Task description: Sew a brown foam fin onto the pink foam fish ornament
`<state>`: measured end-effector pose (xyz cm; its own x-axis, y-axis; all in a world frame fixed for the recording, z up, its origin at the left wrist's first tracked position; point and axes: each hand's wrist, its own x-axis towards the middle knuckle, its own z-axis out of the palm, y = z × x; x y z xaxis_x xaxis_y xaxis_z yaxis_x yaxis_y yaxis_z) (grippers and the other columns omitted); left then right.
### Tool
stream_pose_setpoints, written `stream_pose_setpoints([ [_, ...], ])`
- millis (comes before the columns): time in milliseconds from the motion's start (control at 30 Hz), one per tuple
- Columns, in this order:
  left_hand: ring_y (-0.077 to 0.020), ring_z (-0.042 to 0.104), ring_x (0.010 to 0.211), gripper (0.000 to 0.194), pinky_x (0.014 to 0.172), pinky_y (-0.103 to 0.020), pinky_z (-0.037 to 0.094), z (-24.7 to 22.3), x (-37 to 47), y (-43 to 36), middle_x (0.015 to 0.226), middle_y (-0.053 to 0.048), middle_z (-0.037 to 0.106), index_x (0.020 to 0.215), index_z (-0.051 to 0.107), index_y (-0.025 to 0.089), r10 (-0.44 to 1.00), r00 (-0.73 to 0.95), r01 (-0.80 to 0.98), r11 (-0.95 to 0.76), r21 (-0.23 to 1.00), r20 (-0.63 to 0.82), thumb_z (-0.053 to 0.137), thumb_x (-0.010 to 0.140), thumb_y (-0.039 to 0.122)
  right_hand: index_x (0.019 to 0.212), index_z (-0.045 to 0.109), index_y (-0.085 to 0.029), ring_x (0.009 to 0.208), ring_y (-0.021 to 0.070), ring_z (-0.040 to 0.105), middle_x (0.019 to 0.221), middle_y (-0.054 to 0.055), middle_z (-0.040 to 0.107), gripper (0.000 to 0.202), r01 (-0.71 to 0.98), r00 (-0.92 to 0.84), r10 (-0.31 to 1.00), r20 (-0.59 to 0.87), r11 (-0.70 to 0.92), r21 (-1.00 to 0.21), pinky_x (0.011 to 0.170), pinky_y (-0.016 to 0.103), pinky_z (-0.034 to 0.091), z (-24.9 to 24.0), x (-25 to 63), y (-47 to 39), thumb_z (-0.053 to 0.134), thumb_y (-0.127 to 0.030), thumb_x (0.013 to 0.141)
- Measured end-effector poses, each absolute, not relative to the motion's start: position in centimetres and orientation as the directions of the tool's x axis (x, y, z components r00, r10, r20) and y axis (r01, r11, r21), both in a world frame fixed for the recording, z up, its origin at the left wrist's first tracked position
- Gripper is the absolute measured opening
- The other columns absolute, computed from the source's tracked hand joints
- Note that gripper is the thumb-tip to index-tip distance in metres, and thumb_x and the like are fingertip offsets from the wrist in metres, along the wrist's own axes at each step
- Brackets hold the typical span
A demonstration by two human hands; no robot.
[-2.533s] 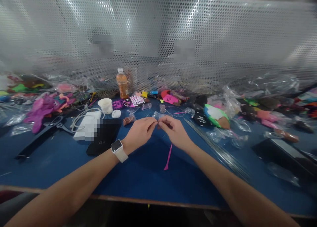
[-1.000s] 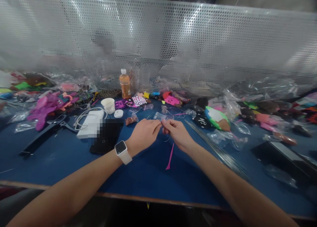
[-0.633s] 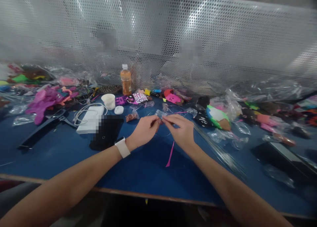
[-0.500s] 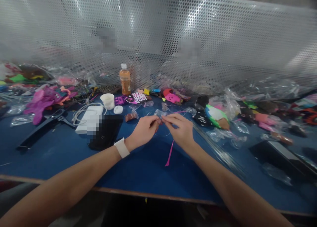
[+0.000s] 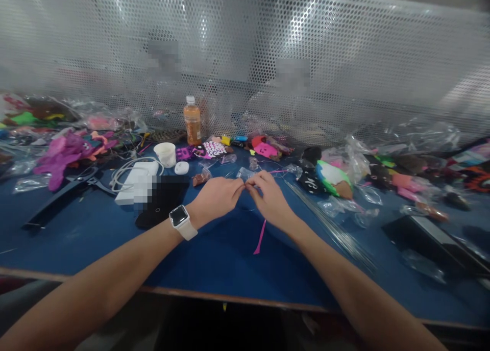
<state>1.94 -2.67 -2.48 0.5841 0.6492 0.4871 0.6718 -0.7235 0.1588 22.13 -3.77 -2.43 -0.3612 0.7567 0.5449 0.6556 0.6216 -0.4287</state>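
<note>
My left hand (image 5: 218, 199), with a white-banded watch (image 5: 182, 221) on its wrist, is closed in a pinch, back of the hand up. Its fingertips meet those of my right hand (image 5: 270, 198), which is pinched too. What they hold between them is too small to make out. A clear plastic piece (image 5: 245, 174) lies just beyond the fingertips. Below my right hand a thin pink strip (image 5: 260, 239) rests on the blue table (image 5: 229, 269). A brown piece in clear wrap (image 5: 201, 177) is beyond my left hand.
Left are a black phone (image 5: 163, 203), a white box (image 5: 138, 180) with cable, shears (image 5: 61, 198) and a white cup (image 5: 165, 155). A bottle (image 5: 192, 121) stands behind. Clear strands (image 5: 333, 228) and wrapped colourful pieces (image 5: 335, 180) lie right.
My left hand has rolled, bringing the watch face into view. Both hands remain fingertip to fingertip, slightly further left. The view has shifted a little.
</note>
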Motion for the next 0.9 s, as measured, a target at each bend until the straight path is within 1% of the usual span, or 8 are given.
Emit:
stream_pose_setpoints([
  [100,-0.0188,0.063,0.067,0.029,0.062,-0.030,0.039,-2.5,1.8,-2.5,0.078,-0.006,0.070,0.093,0.067,0.016,0.640,0.629,0.653,-0.743,0.147,0.442,0.041,0.106,0.022,0.084,0.062,-0.022,0.086,0.0207,0.059,0.086,0.002,0.063,0.021,0.549,-0.362,0.857,0.367,0.514,-0.659,0.080,0.035,0.048,-2.7,22.2,-3.2,0.052,-0.028,0.102],
  [167,-0.0181,0.063,0.068,0.027,0.062,-0.030,0.039,-2.5,1.8,-2.4,0.078,-0.006,0.070,0.092,0.067,0.017,0.655,0.624,0.628,-0.745,0.224,0.426,0.043,0.105,0.021,0.083,0.063,-0.022,0.077,0.0185,0.059,0.080,0.000,0.063,0.022,0.491,-0.373,0.890,0.263,0.430,-0.758,0.072,0.032,0.046,-2.7,22.4,-3.0,0.054,-0.031,0.101],
  [300,-0.0135,0.060,0.059,0.027,0.060,-0.027,0.041,-2.8,2.3,-2.4,0.068,-0.002,0.067,0.080,0.064,0.017,0.775,0.502,0.516,-0.625,0.586,0.385,0.049,0.102,0.022,0.083,0.067,-0.021,0.077,0.0187,0.064,0.081,0.001,0.071,0.020,0.486,-0.351,0.898,0.264,0.416,-0.769,0.072,0.032,0.048,-2.6,22.8,-3.1,0.058,-0.030,0.097],
  [367,-0.0123,0.059,0.053,0.028,0.056,-0.025,0.044,-3.0,2.6,-2.4,0.061,0.000,0.063,0.078,0.062,0.017,0.847,0.432,0.396,-0.486,0.779,0.308,0.053,0.102,0.028,0.094,0.070,-0.021,0.079,0.0198,0.068,0.085,0.003,0.075,0.011,0.479,-0.317,0.902,0.293,0.419,-0.772,0.074,0.034,0.051,-2.6,22.9,-3.2,0.061,-0.027,0.095],
  [467,-0.0111,0.056,0.046,0.028,0.048,-0.024,0.046,-3.2,3.1,-2.6,0.056,0.003,0.058,0.078,0.060,0.017,0.913,0.379,0.189,-0.235,0.953,0.150,0.057,0.100,0.033,0.111,0.069,-0.020,0.082,0.0215,0.073,0.092,0.006,0.078,0.020,0.429,-0.291,0.907,0.305,0.409,-0.806,0.077,0.036,0.054,-2.7,22.9,-3.3,0.064,-0.024,0.091],
  [567,-0.0087,0.050,0.045,0.024,0.046,-0.023,0.049,-2.9,3.4,-2.9,0.058,0.005,0.051,0.077,0.057,0.017,0.934,0.357,-0.008,0.013,1.000,-0.009,0.059,0.098,0.029,0.106,0.071,-0.020,0.089,0.0222,0.073,0.095,0.006,0.078,0.021,0.424,-0.311,0.892,0.329,0.439,-0.792,0.082,0.038,0.055,-2.6,22.8,-3.4,0.062,-0.017,0.087],
  [700,-0.0071,0.047,0.049,0.023,0.060,-0.027,0.058,-2.5,3.7,-3.2,0.057,0.008,0.039,0.076,0.055,0.017,0.898,0.416,-0.163,0.232,0.959,-0.146,0.064,0.095,0.027,0.096,0.070,-0.020,0.088,0.0205,0.070,0.094,0.003,0.076,0.030,0.467,-0.347,0.858,0.380,0.509,-0.723,0.084,0.037,0.053,-2.3,22.6,-3.6,0.055,-0.004,0.076],
  [900,-0.0073,0.046,0.048,0.023,0.049,-0.021,0.045,-3.3,4.6,-3.5,0.058,0.006,0.045,0.077,0.057,0.017,0.959,0.275,-0.082,-0.044,0.996,0.065,0.061,0.096,0.029,0.093,0.063,-0.020,0.083,0.0200,0.067,0.088,0.003,0.070,0.024,0.397,-0.292,0.877,0.383,0.475,-0.785,0.079,0.036,0.053,-2.8,22.0,-3.9,0.055,-0.006,0.075],
])
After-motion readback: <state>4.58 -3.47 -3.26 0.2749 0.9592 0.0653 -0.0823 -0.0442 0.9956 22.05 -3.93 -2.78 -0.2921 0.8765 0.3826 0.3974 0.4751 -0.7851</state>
